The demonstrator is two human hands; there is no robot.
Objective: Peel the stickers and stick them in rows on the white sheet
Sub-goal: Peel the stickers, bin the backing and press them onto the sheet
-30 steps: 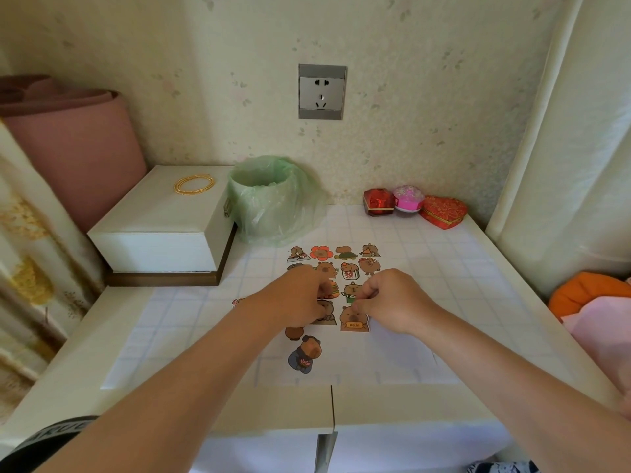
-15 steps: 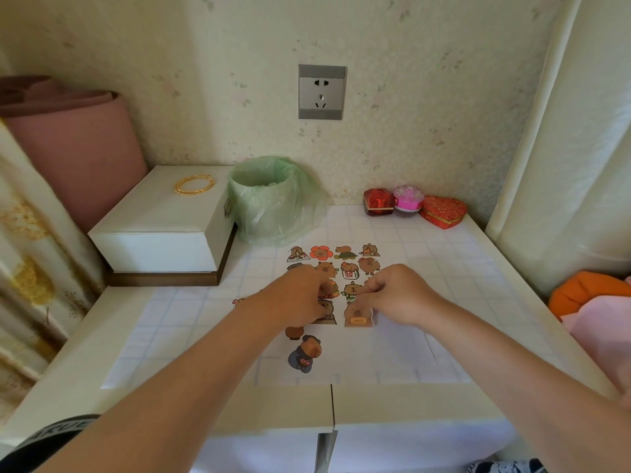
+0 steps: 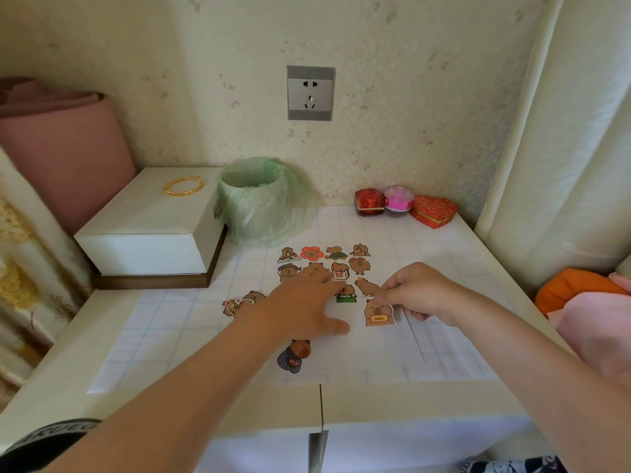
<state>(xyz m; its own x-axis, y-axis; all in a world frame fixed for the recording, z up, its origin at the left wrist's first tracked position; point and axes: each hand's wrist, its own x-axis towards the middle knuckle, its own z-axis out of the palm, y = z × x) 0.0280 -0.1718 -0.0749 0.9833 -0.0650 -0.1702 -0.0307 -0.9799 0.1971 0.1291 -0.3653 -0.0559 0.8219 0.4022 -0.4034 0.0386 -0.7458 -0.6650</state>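
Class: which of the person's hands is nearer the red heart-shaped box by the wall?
Right. The right hand, pinching the Hello sticker, is in front of the heart-shaped box, slightly to its left; the left hand lies flat on the white sheet, further left.

White table point(image 3: 375, 404): grid mat point(image 3: 164, 336) spread over most of it, white box point(image 3: 150, 227) back left, green-bagged bin point(image 3: 259, 203) just beside it, three small gift boxes point(image 3: 433, 210) back right.
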